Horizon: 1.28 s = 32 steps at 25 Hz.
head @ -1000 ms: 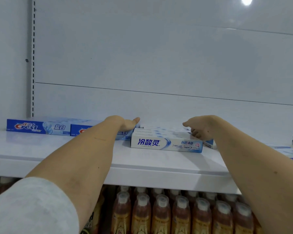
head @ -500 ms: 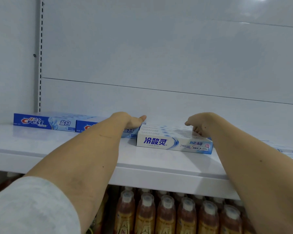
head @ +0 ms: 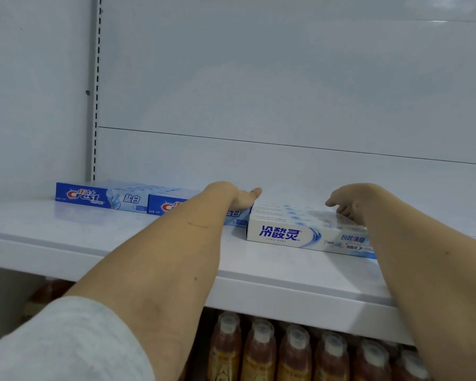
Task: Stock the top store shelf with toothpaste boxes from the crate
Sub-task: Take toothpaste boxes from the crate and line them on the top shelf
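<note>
On the white top shelf (head: 66, 243) lies a row of white toothpaste boxes (head: 283, 233) with blue lettering, packed side by side from front to back. My left hand (head: 232, 195) is pressed against their left end, thumb stretched over the top. My right hand (head: 352, 200) rests on their right end with its fingers curled down onto the tops. At the far left lies a blue Crest box (head: 94, 196). A second Crest box (head: 165, 206) lies end to end with it, partly hidden behind my left forearm. No crate is in view.
A white back panel (head: 286, 92) closes the shelf behind, with a slotted upright (head: 94, 92) at the left. Bare shelf surface lies in front of the boxes. Below the shelf stand several amber drink bottles (head: 259, 350) with white caps.
Both hands stay on the ends of the white boxes, and the boxes keep their place beside the Crest box. Only my view has shifted, so the shelf sits further right in frame.
</note>
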Motion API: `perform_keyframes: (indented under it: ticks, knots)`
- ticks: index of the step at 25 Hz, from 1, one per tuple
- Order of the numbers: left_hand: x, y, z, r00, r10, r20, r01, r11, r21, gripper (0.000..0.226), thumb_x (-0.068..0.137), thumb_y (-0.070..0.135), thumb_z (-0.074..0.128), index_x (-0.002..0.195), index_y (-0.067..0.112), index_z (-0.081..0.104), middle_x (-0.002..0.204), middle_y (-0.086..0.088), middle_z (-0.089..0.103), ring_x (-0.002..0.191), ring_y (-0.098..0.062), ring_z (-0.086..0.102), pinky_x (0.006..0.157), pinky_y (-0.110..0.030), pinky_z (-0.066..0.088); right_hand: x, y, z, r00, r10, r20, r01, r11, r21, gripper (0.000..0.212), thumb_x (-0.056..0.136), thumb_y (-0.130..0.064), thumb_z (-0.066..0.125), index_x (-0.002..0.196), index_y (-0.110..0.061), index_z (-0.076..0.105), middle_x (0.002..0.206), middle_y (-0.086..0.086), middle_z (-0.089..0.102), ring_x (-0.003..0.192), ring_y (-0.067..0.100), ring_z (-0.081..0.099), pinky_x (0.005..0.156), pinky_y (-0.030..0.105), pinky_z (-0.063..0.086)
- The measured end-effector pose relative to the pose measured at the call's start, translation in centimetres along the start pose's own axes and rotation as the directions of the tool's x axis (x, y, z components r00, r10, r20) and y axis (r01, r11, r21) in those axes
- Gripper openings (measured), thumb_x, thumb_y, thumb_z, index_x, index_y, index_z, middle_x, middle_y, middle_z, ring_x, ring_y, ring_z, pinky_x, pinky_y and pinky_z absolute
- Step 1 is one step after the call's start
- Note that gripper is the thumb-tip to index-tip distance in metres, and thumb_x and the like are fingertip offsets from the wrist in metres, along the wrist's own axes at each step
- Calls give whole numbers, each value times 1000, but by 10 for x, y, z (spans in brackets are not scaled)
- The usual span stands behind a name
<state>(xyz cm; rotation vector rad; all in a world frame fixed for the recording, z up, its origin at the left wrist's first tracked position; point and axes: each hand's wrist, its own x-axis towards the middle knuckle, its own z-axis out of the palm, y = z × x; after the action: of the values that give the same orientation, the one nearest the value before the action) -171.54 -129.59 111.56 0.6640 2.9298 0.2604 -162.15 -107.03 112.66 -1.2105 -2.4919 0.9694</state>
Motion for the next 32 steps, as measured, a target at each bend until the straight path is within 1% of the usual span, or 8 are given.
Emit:
perform_keyframes:
  ticks: [7, 12, 15, 18, 23, 26, 29, 32]
  knots:
    - [10, -3, 4, 1000, -16, -14, 14, 996, -85, 94, 88, 78, 8, 155, 13, 16, 162, -14, 14, 146, -33, 21, 114, -44, 20, -8, 7, -3, 1000, -6, 11, 3, 983, 185, 60, 102, -34, 45, 144, 7, 32, 150, 15, 40, 138, 28, 41, 115, 41, 33]
    - [57, -18, 11, 989, 140, 46, -129, 973, -191, 143, 33, 107, 11, 147, 26, 36, 162, -8, 15, 147, -32, 17, 114, -54, 18, -57, 21, -31, 984, -167, -64, 179, 905, 386, 48, 102, -32, 45, 140, -2, 42, 145, 16, 46, 131, 31, 48, 100, 42, 46]
    - [16, -4, -2, 967, 168, -191, -206, 958, -201, 122, 62, 96, 3, 153, 18, 28, 163, -8, 14, 149, -28, 15, 119, -51, 9, -100, 41, -55, 921, -315, -227, 381, 848, 370, 27, 101, -17, 45, 121, -8, 61, 121, 12, 60, 111, 28, 57, 82, 38, 55]
    - [-26, 22, -15, 879, 251, -404, -334, 930, -150, 95, 85, 79, -1, 154, 18, 25, 161, -7, 21, 149, -30, 15, 120, -51, 2, -132, 71, -88, 848, -383, -367, 474, 857, 202, 34, 97, -5, 37, 102, -15, 69, 111, 8, 66, 100, 22, 59, 70, 30, 54]
    - [-117, 130, -1, 769, 547, -332, -634, 719, -284, 80, 92, 73, 24, 153, 23, 29, 160, 3, 25, 148, -21, 21, 121, -43, 12, -149, 140, -144, 807, -427, -407, 466, 885, -5, 31, 100, -20, 42, 112, -13, 70, 118, 8, 65, 102, 22, 54, 81, 35, 43]
    - [-156, 202, 33, 699, 685, -205, -715, 677, -173, 86, 84, 79, 38, 151, 25, 34, 159, 8, 27, 146, -16, 25, 121, -44, 15, -146, 185, -171, 827, -474, -302, 460, 880, -122, 45, 103, -44, 36, 121, -15, 65, 134, 9, 56, 123, 26, 48, 96, 37, 34]
    - [-178, 252, 62, 763, 641, -78, -642, 766, 12, 105, 73, 87, 45, 155, 25, 23, 161, 9, 19, 148, -15, 19, 121, -45, 13, -137, 236, -197, 940, -340, -32, 326, 921, -212, 75, 89, -73, 38, 148, -27, 38, 156, 1, 34, 146, 27, 27, 114, 52, 23]
    - [-182, 271, 83, 820, 570, -45, -564, 820, 103, 101, 76, 82, 49, 155, 24, 22, 161, 8, 21, 146, -15, 23, 120, -39, 17, -116, 274, -210, 934, -275, 229, 301, 949, -91, 104, 64, -69, 70, 152, -38, 25, 161, -1, 21, 147, 26, 22, 116, 55, 27]
